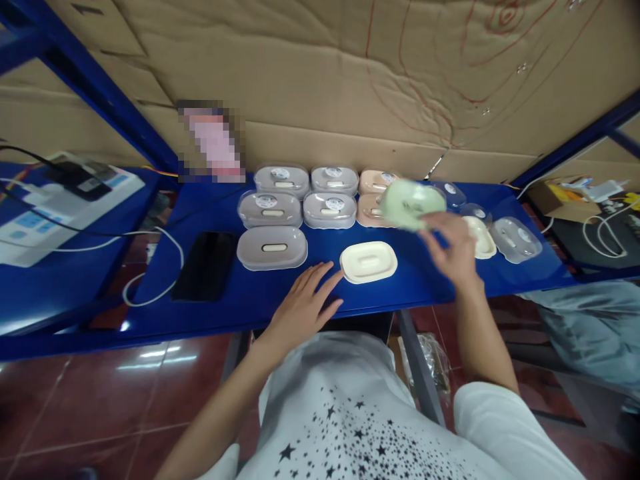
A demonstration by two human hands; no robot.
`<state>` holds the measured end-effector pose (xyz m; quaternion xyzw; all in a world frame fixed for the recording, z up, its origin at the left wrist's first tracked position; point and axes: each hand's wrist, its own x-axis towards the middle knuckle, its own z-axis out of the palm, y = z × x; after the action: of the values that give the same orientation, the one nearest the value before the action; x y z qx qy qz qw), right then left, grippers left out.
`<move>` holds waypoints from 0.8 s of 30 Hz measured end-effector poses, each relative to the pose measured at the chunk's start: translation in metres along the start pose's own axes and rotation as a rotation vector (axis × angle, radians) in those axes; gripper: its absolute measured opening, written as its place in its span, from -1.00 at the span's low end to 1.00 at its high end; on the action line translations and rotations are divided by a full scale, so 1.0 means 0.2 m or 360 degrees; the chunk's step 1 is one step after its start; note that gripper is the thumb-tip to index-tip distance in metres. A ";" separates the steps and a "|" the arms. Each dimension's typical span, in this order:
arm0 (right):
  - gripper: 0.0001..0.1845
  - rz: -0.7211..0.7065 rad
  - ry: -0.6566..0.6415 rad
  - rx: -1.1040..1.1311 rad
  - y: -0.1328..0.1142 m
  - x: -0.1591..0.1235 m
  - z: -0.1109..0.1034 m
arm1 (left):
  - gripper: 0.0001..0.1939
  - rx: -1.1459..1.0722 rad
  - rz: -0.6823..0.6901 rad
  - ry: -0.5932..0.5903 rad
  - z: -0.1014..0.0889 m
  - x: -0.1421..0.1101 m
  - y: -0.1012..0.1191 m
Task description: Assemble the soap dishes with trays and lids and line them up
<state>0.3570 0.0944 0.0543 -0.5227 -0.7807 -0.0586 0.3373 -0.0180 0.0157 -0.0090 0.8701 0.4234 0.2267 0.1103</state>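
Observation:
My right hand [453, 250] grips a light green oval dish [413, 203] at its lower right edge, held tilted above the table and slightly blurred. My left hand [307, 300] rests with fingers spread at the table's front, its fingertips beside a cream oval tray [369, 261] with a raised oval in its middle. I cannot tell whether they touch the tray. To the left of it lies a grey oval box [273, 248]. Another cream oval piece [483, 237] is partly hidden behind my right hand, beside a grey piece with a clear cover [516, 240].
Grey boxes with clear lids [271, 210] and pinkish-orange ones [377, 181] line the back of the blue table [320, 293]. Dark blue boxes [450, 195] are at the right rear. A black phone [205, 267], a white cable [177, 253] and a power strip [75, 207] occupy the left.

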 end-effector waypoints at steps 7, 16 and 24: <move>-0.67 -0.0172 -0.0476 0.0323 -0.30 -0.33 0.14 | -0.46 -0.0014 0.0014 0.0068 -0.02 0.01 0.02; -0.65 -0.0235 -0.0484 0.0335 -0.28 -0.22 0.20 | -0.44 0.0010 -0.0004 0.0076 0.00 0.01 0.03; -0.56 -0.0342 -0.0546 0.0194 -0.26 -0.14 0.24 | -0.43 0.0023 -0.0009 0.0097 0.02 0.01 0.02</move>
<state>0.2964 0.0712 0.0139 -0.4173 -0.8801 0.0430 0.2223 -0.0129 0.0143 -0.0096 0.8624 0.4307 0.2496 0.0918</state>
